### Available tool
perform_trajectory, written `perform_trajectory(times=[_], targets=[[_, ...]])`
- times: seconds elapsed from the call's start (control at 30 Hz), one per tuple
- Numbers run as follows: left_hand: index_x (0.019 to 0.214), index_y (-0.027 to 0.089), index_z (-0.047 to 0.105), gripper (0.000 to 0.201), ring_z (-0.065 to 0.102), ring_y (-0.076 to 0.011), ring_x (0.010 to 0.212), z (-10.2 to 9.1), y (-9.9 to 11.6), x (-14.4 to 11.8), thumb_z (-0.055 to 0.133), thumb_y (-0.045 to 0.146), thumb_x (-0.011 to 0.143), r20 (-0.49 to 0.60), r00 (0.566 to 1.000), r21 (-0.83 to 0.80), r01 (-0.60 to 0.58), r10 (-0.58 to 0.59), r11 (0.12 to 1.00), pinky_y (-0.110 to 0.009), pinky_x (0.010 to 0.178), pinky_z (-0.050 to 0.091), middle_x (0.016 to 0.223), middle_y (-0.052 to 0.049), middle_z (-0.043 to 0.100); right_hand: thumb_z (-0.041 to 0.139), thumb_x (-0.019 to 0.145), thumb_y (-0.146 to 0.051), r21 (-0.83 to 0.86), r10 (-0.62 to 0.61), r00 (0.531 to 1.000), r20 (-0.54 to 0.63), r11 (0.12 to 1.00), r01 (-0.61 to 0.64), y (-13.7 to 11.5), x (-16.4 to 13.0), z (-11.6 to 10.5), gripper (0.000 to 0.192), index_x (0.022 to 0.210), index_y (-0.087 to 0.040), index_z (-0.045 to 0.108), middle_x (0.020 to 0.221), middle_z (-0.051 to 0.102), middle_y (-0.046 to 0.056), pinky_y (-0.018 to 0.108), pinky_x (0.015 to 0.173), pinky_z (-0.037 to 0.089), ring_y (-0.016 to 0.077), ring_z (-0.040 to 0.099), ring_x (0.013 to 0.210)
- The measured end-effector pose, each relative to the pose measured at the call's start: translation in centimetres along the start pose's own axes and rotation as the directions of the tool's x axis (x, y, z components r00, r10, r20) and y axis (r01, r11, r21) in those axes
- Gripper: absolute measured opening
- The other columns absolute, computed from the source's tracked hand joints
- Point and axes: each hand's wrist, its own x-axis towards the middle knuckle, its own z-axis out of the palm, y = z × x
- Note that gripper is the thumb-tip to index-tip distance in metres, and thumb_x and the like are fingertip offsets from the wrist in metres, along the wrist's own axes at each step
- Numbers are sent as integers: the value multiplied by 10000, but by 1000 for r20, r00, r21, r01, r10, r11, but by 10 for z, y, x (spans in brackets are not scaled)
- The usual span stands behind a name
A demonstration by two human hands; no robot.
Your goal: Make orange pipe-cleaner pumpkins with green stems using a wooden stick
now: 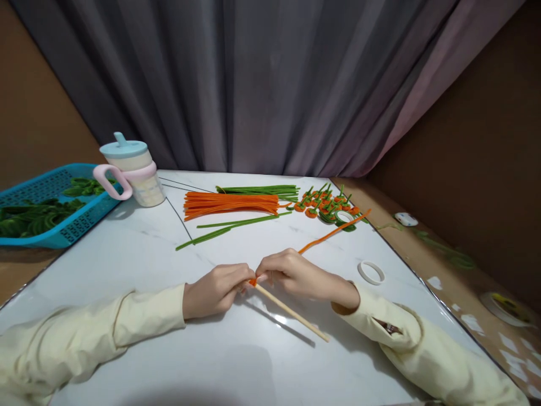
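Both hands meet at centre of the white marbled surface, w/ cream sleeves resting on it. Left hand is curled closed, fingertips pinched on the near end of an orange pipe cleaner where it's wound around the tip of a thin wooden stick. Right hand is also closed, fingers pinching the same spot from the other side; the two hands touch at the fingertips. A small bit of orange shows between them. The stick runs from the pinch point toward the lower right, lying low over the surface, its free end clear of both hands. The pipe cleaner trails from behind the right hand up & to the right, ending near the small flower pieces.

Further back: a bundle of orange pipe cleaners lies flat, w/ a bundle of green pipe cleaners just behind it. A few loose green stems lie in front of the orange bundle. To the right, a cluster of small orange-&-green flowers. A white tape ring sits near the right wrist, apart from it; another tape roll sits by the flowers. Back left: a lidded cup w/ pink handle, & beside it a blue basket holding green pieces. Grey curtain hangs behind.
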Motion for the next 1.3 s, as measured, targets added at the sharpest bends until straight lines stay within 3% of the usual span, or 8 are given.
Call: perform_trajectory(times=[0.07, 0.2, 0.5, 0.77, 0.97, 1.07, 1.17, 1.3], targets=[[862, 180, 508, 238, 475, -134, 566, 0, 0, -1, 295, 74, 867, -7, 999, 34, -34, 34, 999, -219, 544, 405, 668, -39, 547, 487, 857, -96, 149, 46, 999, 26, 988, -49, 1, 1, 0, 174, 808, -121, 653, 633, 588, -8, 183, 582, 401, 90, 511, 574], [909, 171, 557, 267, 547, -169, 651, 0, -3, -3, 296, 124, 879, 31, 991, 72, -129, 127, 989, -252, 584, 454, 709, -86, 605, 511, 898, -269, 393, 108, 979, 173, 904, -169, -1, 2, -3, 243, 796, -107, 659, 639, 592, 0, 190, 612, 422, 97, 521, 603], [915, 182, 563, 335, 590, -202, 729, -4, -7, -3, 231, 195, 957, 92, 950, 111, -308, 298, 945, -281, 615, 473, 732, -123, 629, 538, 879, -333, 507, 128, 928, 351, 807, -303, 1, -1, -3, 272, 847, -104, 681, 734, 671, 37, 202, 677, 452, 128, 593, 711], [1007, 171, 491, 247, 587, -189, 715, -1, -6, -3, 302, 88, 872, 34, 956, 61, -292, 290, 955, -261, 616, 464, 765, -111, 626, 499, 871, -112, 199, 102, 945, 310, 965, -170, -15, -4, -17, 213, 943, -83, 697, 756, 675, 47, 186, 631, 424, 108, 569, 659], [955, 171, 485, 189, 586, -173, 678, 2, -5, -4, 350, 76, 864, 1, 978, 54, -209, 209, 976, -246, 590, 459, 748, -90, 634, 459, 815, 16, -100, 104, 969, 222, 991, -84, -25, -9, -14, 289, 929, -144, 670, 766, 676, 19, 187, 585, 373, 96, 558, 621], [916, 169, 497, 170, 589, -159, 665, 4, -5, -4, 345, 96, 893, -33, 989, 46, -145, 146, 988, -236, 582, 461, 748, -77, 636, 465, 822, -4, -297, 67, 987, 146, 955, -21, -25, -14, -7, 235, 878, -149, 641, 739, 637, 19, 207, 581, 350, 111, 520, 619], [881, 163, 509, 167, 572, -141, 621, 7, -7, -3, 351, 136, 924, -85, 990, 44, -105, 109, 993, -224, 557, 458, 723, -59, 620, 431, 866, -36, -537, -70, 997, 22, 840, 71, -23, -23, 2, 211, 814, -128, 613, 671, 571, 33, 247, 578, 320, 141, 445, 601], [864, 162, 516, 171, 551, -129, 592, 9, -7, -2, 362, 167, 940, -124, 988, 35, -92, 96, 995, -214, 543, 449, 703, -48, 606, 297, 946, -78, -692, -286, 954, -89, 707, 148, -16, -33, 14, 326, 823, -93, 599, 651, 532, 52, 290, 570, 284, 165, 381, 594]])
